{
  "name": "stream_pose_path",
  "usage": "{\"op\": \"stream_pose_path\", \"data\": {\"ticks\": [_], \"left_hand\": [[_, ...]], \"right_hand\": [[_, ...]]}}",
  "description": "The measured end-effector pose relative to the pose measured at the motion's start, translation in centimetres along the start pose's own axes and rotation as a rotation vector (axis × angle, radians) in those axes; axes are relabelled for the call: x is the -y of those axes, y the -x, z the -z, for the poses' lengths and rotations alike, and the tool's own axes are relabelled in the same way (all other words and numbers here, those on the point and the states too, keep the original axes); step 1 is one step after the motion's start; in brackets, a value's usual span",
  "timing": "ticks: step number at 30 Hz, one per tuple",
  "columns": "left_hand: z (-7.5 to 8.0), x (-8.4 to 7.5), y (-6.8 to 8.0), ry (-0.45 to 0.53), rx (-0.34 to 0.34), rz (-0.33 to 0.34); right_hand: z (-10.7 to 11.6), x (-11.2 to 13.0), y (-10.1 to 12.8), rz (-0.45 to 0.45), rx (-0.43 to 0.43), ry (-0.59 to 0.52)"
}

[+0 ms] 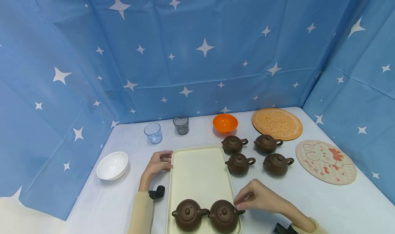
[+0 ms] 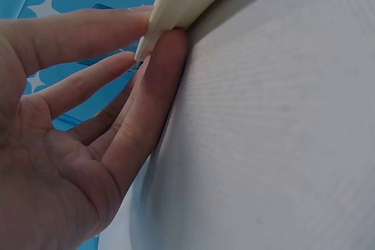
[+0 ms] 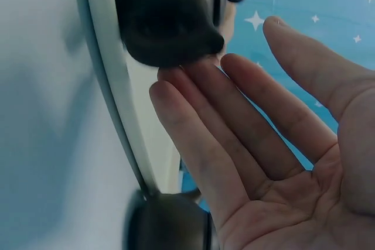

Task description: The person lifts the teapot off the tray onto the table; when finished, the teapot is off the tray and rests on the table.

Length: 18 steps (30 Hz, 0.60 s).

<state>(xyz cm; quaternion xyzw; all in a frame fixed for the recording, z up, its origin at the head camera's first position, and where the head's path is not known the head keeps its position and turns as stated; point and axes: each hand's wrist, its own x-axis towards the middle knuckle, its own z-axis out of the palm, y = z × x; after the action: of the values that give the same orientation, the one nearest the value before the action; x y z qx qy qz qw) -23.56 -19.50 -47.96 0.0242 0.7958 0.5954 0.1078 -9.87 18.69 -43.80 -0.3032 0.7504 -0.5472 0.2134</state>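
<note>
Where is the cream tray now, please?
In the head view, the cream tray lies at lower centre, between the left hand at its left rim and the right hand, two teapots on its near end.

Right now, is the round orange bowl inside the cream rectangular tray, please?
No, the bowl stands on the white table, beyond the tray's far edge.

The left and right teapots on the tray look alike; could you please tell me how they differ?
The left teapot stands on the left side of the tray, the right teapot on its right side. The left teapot's handle points at the right teapot, while the right teapot's handle reaches over the tray's rim. The right hand is close by the right teapot, but away from the left teapot. Both are dark brown and upright.
</note>
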Motion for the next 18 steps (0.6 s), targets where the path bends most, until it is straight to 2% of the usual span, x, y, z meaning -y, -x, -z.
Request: {"op": "stream_pose_path", "data": {"ticks": [4,9,14,18], "left_hand": [[-0.1,-0.1,0.1,0.009,-0.002,-0.003],[-0.1,-0.1,0.2,0.009,0.0,0.0],[-0.1,-0.1,0.2,0.011,0.005,-0.001],[-0.1,-1.9,1.4,0.013,0.038,-0.011]], "right_hand": [[-0.7,-0.2,0.3,-0.011,-0.022,-0.021],[-1.2,-0.2,0.6,-0.044,-0.072,0.008],[-1.7,-0.4,1.1,0.002,-0.108,0.071],[-2.1,-0.8,1.3,0.049,-0.14,0.103]]}}
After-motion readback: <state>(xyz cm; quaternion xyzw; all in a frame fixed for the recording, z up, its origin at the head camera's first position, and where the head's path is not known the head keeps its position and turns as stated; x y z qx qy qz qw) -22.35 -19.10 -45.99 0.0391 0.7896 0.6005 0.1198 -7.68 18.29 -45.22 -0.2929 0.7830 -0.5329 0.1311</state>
